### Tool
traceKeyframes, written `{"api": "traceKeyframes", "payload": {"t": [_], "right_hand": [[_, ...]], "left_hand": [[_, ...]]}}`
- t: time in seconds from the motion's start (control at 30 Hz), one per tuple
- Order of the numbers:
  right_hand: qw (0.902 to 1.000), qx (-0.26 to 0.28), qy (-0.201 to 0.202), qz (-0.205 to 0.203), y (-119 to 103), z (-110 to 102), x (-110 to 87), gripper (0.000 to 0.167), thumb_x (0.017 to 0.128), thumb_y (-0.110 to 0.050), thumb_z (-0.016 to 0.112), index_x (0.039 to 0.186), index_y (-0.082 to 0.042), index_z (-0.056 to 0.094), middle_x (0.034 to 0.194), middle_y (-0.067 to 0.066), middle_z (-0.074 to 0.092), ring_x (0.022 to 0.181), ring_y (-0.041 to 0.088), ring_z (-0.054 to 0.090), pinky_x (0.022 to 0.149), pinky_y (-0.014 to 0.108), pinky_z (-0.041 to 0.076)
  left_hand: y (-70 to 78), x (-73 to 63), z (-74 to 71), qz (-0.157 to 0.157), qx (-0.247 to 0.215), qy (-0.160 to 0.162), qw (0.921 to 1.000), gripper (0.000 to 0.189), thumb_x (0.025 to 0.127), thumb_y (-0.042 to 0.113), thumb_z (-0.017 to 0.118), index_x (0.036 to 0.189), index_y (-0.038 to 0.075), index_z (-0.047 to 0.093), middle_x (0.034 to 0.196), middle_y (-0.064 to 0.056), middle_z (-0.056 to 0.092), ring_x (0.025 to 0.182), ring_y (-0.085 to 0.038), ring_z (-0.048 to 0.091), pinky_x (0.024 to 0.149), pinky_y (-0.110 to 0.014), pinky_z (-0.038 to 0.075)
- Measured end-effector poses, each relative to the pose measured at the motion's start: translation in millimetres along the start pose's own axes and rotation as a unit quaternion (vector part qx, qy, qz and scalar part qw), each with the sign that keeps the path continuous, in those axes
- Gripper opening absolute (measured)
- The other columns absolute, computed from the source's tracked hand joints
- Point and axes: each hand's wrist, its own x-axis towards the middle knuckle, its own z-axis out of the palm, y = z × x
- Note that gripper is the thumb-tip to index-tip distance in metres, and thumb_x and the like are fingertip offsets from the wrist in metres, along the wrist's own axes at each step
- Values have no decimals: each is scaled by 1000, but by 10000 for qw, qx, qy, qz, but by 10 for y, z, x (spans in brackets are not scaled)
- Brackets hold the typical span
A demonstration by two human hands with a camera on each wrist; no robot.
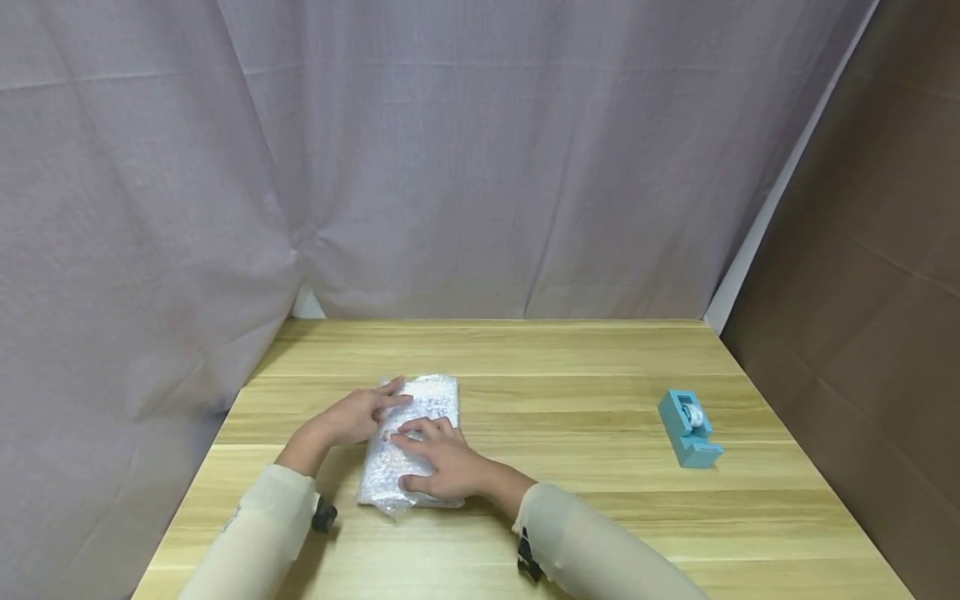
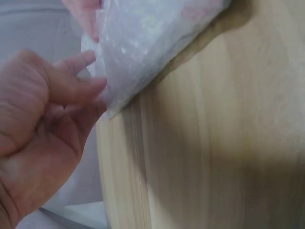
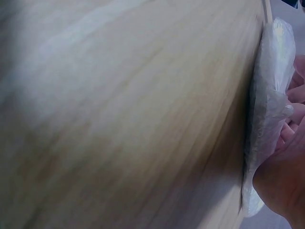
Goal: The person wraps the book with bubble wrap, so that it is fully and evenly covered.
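Note:
A flat package in clear bubble wrap [image 1: 438, 400] lies on the wooden table, left of its middle. My left hand [image 1: 356, 416] reaches over the package's left edge, with fingers extended across its upper part. In the left wrist view, the thumb and fingers of the left hand [image 2: 45, 109] meet the edge of the wrap [image 2: 143, 43]. Lower down, my right hand [image 1: 446, 461] rests on top of the package with its fingers spread and slightly bent. The right wrist view shows the right hand [image 3: 286, 167] against the wrapped package [image 3: 267, 105], seen from its side.
A blue tape dispenser [image 1: 686, 433] with a roll of clear tape stands at the right side of the table [image 1: 570, 408]. Grey cloth [image 1: 480, 167] hangs behind and to the left, and a brown panel [image 1: 862, 275] rises along the right edge.

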Motion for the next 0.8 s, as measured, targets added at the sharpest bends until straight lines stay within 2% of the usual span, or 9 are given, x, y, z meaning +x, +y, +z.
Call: {"api": "traceKeyframes", "payload": {"t": [0.07, 0.1, 0.13, 0.23, 0.33, 0.43, 0.5, 0.67, 0.8], "right_hand": [[10000, -36, 17, -21, 4, 4, 1, 76, 108, -55, 62, 174, -28, 37, 178, -4, 36, 151, 26, 36, 126, 52, 36], [10000, -43, 27, -38, 6, 4, 0, 76, 108, -55, 62, 174, -28, 37, 177, -4, 36, 150, 26, 36, 126, 52, 37], [10000, -50, 37, -54, 10, 6, 1, 76, 107, -55, 62, 174, -28, 37, 177, -4, 37, 150, 26, 37, 125, 52, 37], [9999, -64, 72, -110, 16, 13, 4, 72, 107, -54, 63, 172, -33, 41, 176, -4, 38, 149, 27, 37, 124, 52, 38], [9998, -126, 99, -141, 17, 16, 3, 69, 106, -53, 64, 170, -37, 43, 175, -4, 39, 148, 27, 38, 123, 52, 38], [9995, -252, 120, -137, 6, 12, -5, 71, 106, -53, 65, 171, -35, 43, 175, -5, 39, 147, 26, 39, 124, 52, 39], [9993, -343, 110, -122, -11, 8, -12, 72, 106, -53, 64, 171, -33, 42, 175, -4, 39, 147, 25, 39, 124, 50, 39], [9979, -632, 51, -150, -45, 14, -39, 76, 107, -56, 59, 173, -26, 38, 177, -1, 34, 148, 25, 40, 124, 50, 39], [9964, -809, 69, -260, -48, 41, -47, 80, 108, -57, 58, 174, -18, 35, 179, 3, 33, 152, 28, 41, 126, 54, 40]], "left_hand": [[-13, -6, -22, 33, -249, -216, 9994, 78, 90, -10, 57, 165, 10, 52, 185, -16, 16, 168, -51, 22, 131, -68, 36], [-18, -10, -34, 39, -394, -324, 9987, 82, 87, -8, 61, 166, 9, 49, 186, -17, 12, 169, -50, 17, 135, -71, 24], [-22, -12, -46, 21, -554, -442, 9975, 87, 84, -5, 65, 168, 9, 47, 187, -16, 9, 170, -50, 13, 136, -73, 17], [-22, -12, -73, -58, -841, -690, 9940, 94, 83, 2, 75, 170, 8, 41, 187, -16, 1, 172, -49, 5, 136, -74, 9], [-6, -4, -84, -20, -736, -708, 9948, 89, 89, 5, 78, 170, 8, 42, 187, -18, 2, 171, -51, 6, 136, -75, 9], [3, 12, -65, 62, -428, -557, 9975, 84, 93, 7, 81, 169, 9, 45, 186, -20, 7, 169, -52, 12, 136, -73, 12], [8, 18, -45, 86, -251, -433, 9987, 85, 92, 7, 83, 168, 9, 46, 185, -20, 11, 168, -53, 16, 136, -72, 16], [57, 16, -9, -112, -82, -288, 9995, 92, 88, 2, 86, 169, 11, 44, 186, -17, 13, 167, -53, 23, 133, -70, 29], [102, 9, 7, -205, 39, -284, 9994, 93, 87, 1, 87, 169, 10, 44, 185, -17, 13, 166, -53, 25, 133, -69, 30]]}}
